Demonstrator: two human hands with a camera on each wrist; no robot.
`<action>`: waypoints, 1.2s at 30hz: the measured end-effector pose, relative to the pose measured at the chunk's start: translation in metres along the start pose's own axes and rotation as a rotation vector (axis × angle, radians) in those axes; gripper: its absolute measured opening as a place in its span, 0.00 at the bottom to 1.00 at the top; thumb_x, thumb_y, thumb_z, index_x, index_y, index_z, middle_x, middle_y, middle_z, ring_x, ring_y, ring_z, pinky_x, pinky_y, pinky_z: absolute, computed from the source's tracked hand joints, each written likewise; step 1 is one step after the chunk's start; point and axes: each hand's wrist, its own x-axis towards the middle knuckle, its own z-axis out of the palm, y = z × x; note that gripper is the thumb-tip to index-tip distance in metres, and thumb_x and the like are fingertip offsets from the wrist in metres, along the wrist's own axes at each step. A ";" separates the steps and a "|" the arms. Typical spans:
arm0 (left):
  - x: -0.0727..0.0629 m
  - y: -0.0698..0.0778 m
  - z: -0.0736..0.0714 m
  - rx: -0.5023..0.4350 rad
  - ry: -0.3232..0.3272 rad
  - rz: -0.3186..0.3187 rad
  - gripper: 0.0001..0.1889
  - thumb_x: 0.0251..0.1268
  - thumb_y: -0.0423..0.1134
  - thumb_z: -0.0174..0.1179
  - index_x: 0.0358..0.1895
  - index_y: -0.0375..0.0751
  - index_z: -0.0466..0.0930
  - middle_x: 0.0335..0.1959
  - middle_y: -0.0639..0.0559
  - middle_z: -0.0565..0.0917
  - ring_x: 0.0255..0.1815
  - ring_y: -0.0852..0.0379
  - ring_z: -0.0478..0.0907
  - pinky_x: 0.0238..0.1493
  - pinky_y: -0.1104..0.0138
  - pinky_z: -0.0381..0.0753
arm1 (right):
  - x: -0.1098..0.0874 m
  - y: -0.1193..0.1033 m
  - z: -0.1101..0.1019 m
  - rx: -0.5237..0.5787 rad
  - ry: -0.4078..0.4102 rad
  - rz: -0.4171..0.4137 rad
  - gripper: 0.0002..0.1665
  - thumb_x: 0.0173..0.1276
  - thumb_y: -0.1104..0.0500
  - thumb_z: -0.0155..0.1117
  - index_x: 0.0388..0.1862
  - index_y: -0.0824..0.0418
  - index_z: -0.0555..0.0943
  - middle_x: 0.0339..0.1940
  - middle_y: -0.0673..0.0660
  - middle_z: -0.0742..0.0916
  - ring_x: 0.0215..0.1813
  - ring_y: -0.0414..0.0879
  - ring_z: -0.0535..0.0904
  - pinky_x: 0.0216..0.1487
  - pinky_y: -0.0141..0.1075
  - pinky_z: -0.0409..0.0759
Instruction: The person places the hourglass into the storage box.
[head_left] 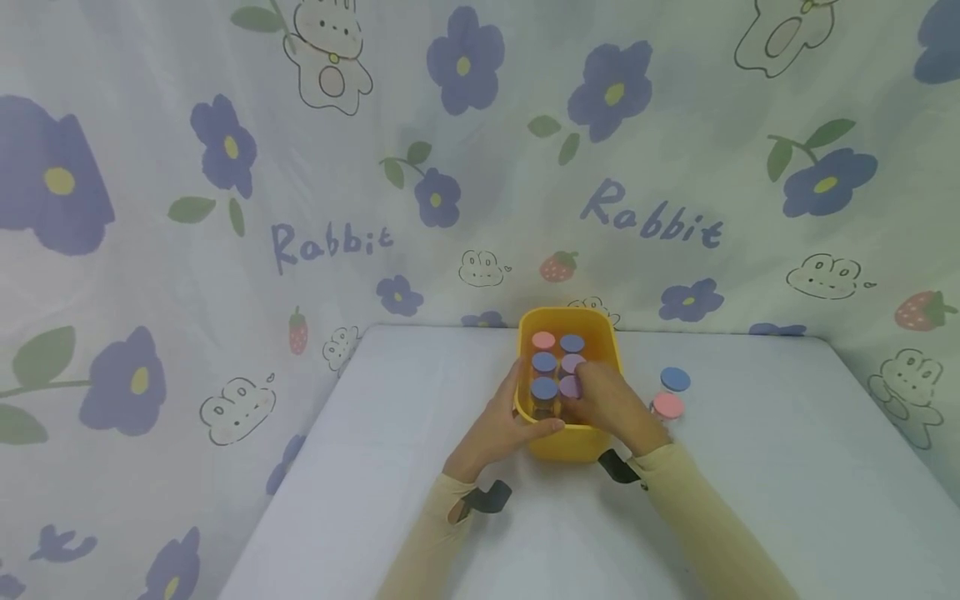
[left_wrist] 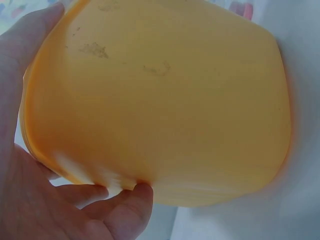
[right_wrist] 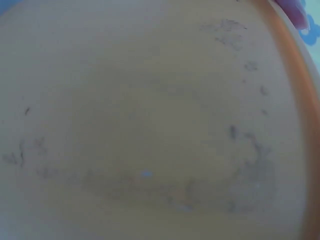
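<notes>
A yellow plastic bin (head_left: 567, 444) stands on the table, holding several small jars with blue, pink and purple lids. My left hand (head_left: 498, 429) grips the bin's left side, thumb on the near rim; the left wrist view shows its fingers (left_wrist: 132, 207) curled along the bin's wall. Over the right rim my right hand (head_left: 611, 404) reaches in, its fingers at a purple-lidded jar (head_left: 570, 387) in the near right part, which it grips. Its fingertips are partly hidden. In the right wrist view the bin's outer wall (right_wrist: 150, 110) fills most of the picture.
To the right of the bin, on the white table (head_left: 765, 467), stand a blue-lidded jar (head_left: 675, 379) and a pink-lidded jar (head_left: 668, 406). Behind the table hangs a patterned curtain (head_left: 510, 233) with flowers and rabbits.
</notes>
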 end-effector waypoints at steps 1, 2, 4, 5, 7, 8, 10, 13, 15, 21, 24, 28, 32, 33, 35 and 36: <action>0.000 0.000 0.000 0.002 0.001 -0.002 0.60 0.56 0.67 0.72 0.85 0.67 0.38 0.83 0.67 0.55 0.84 0.51 0.58 0.80 0.39 0.63 | 0.000 0.000 0.000 0.001 0.002 0.000 0.18 0.66 0.57 0.75 0.46 0.66 0.81 0.36 0.56 0.85 0.36 0.48 0.79 0.44 0.38 0.86; 0.000 0.000 0.000 0.005 0.001 -0.004 0.61 0.56 0.67 0.72 0.85 0.67 0.38 0.84 0.66 0.55 0.84 0.51 0.58 0.80 0.39 0.63 | 0.000 0.000 0.000 0.001 0.002 -0.002 0.18 0.66 0.57 0.75 0.46 0.67 0.80 0.36 0.56 0.85 0.36 0.48 0.79 0.43 0.38 0.86; 0.000 0.000 0.000 0.009 0.001 -0.013 0.61 0.56 0.67 0.72 0.85 0.67 0.38 0.84 0.66 0.55 0.84 0.51 0.58 0.80 0.39 0.63 | -0.001 -0.001 0.000 0.002 0.005 0.000 0.18 0.66 0.58 0.76 0.46 0.67 0.80 0.36 0.56 0.84 0.36 0.48 0.79 0.43 0.37 0.85; -0.001 0.000 0.000 0.014 0.002 -0.020 0.61 0.55 0.67 0.72 0.85 0.68 0.37 0.84 0.66 0.54 0.84 0.51 0.58 0.80 0.39 0.63 | -0.001 -0.001 0.000 0.002 0.006 0.000 0.18 0.66 0.58 0.76 0.46 0.67 0.80 0.36 0.56 0.84 0.36 0.48 0.79 0.42 0.37 0.85; -0.001 0.000 0.000 0.018 0.003 -0.027 0.61 0.55 0.67 0.72 0.85 0.68 0.37 0.84 0.64 0.55 0.83 0.51 0.58 0.80 0.39 0.63 | -0.001 -0.001 0.000 -0.001 0.007 0.002 0.18 0.66 0.58 0.76 0.47 0.67 0.80 0.36 0.56 0.84 0.36 0.47 0.79 0.43 0.37 0.85; -0.001 0.000 0.000 0.018 0.004 -0.027 0.61 0.55 0.67 0.72 0.85 0.68 0.37 0.84 0.62 0.55 0.83 0.50 0.59 0.80 0.38 0.63 | -0.001 -0.001 0.000 -0.002 0.007 0.004 0.18 0.66 0.58 0.76 0.47 0.67 0.80 0.36 0.56 0.84 0.37 0.47 0.79 0.44 0.37 0.86; -0.001 0.000 0.000 0.018 0.006 -0.025 0.61 0.55 0.67 0.72 0.85 0.67 0.37 0.85 0.59 0.55 0.83 0.50 0.59 0.80 0.38 0.63 | -0.001 -0.002 -0.001 -0.005 0.012 0.004 0.19 0.66 0.58 0.76 0.49 0.67 0.80 0.37 0.56 0.85 0.37 0.47 0.79 0.46 0.39 0.87; -0.001 -0.001 0.000 0.021 0.009 -0.018 0.61 0.56 0.67 0.72 0.85 0.67 0.37 0.85 0.56 0.55 0.83 0.49 0.59 0.79 0.37 0.64 | -0.003 0.000 -0.003 0.015 0.018 0.005 0.21 0.66 0.57 0.75 0.52 0.66 0.81 0.40 0.57 0.86 0.40 0.49 0.81 0.51 0.45 0.89; -0.001 -0.001 0.001 0.023 0.012 -0.015 0.61 0.55 0.67 0.72 0.85 0.67 0.38 0.85 0.57 0.56 0.82 0.50 0.60 0.79 0.38 0.64 | -0.006 0.002 -0.007 0.042 0.035 -0.001 0.22 0.68 0.56 0.73 0.55 0.66 0.81 0.46 0.59 0.88 0.46 0.53 0.84 0.56 0.50 0.88; -0.004 0.001 0.001 -0.008 0.013 0.001 0.60 0.54 0.66 0.73 0.84 0.69 0.39 0.84 0.57 0.58 0.81 0.49 0.62 0.78 0.40 0.67 | -0.022 0.015 -0.034 0.195 0.163 -0.113 0.25 0.71 0.60 0.69 0.64 0.70 0.79 0.60 0.69 0.86 0.59 0.63 0.84 0.63 0.58 0.84; -0.006 0.002 0.001 -0.029 0.008 -0.007 0.61 0.54 0.65 0.74 0.84 0.67 0.39 0.84 0.56 0.57 0.82 0.48 0.61 0.78 0.39 0.67 | -0.034 0.024 -0.050 0.263 0.260 -0.172 0.24 0.71 0.62 0.70 0.63 0.70 0.79 0.58 0.68 0.86 0.59 0.62 0.84 0.62 0.55 0.84; -0.007 0.002 0.000 -0.017 0.004 -0.016 0.62 0.54 0.65 0.74 0.85 0.64 0.39 0.85 0.55 0.55 0.83 0.48 0.59 0.79 0.38 0.65 | -0.052 0.038 -0.066 0.293 0.381 -0.192 0.21 0.72 0.58 0.70 0.61 0.63 0.82 0.55 0.62 0.88 0.57 0.54 0.85 0.60 0.34 0.86; -0.006 0.002 0.000 -0.006 0.001 -0.015 0.62 0.54 0.64 0.75 0.85 0.65 0.39 0.85 0.61 0.55 0.84 0.51 0.57 0.80 0.40 0.64 | -0.066 0.053 -0.073 0.343 0.480 -0.197 0.18 0.73 0.58 0.69 0.58 0.62 0.83 0.52 0.60 0.88 0.54 0.38 0.83 0.55 0.14 0.77; -0.006 0.002 0.000 -0.008 0.000 -0.011 0.62 0.54 0.64 0.75 0.85 0.65 0.39 0.84 0.62 0.56 0.84 0.50 0.57 0.80 0.40 0.64 | -0.068 0.056 -0.073 0.351 0.496 -0.201 0.17 0.72 0.59 0.69 0.57 0.63 0.83 0.52 0.61 0.88 0.52 0.33 0.82 0.55 0.13 0.77; -0.006 0.002 0.000 -0.011 0.003 -0.007 0.62 0.55 0.63 0.75 0.85 0.65 0.39 0.84 0.63 0.55 0.84 0.50 0.57 0.80 0.40 0.64 | -0.069 0.064 -0.074 0.353 0.511 -0.208 0.17 0.72 0.60 0.69 0.57 0.63 0.83 0.51 0.61 0.88 0.51 0.26 0.80 0.55 0.12 0.76; -0.006 0.003 0.000 -0.018 0.005 -0.003 0.62 0.55 0.63 0.75 0.85 0.64 0.39 0.84 0.63 0.55 0.84 0.50 0.57 0.80 0.40 0.64 | -0.068 0.068 -0.074 0.352 0.511 -0.210 0.17 0.72 0.60 0.69 0.57 0.63 0.83 0.51 0.62 0.88 0.51 0.23 0.79 0.55 0.12 0.76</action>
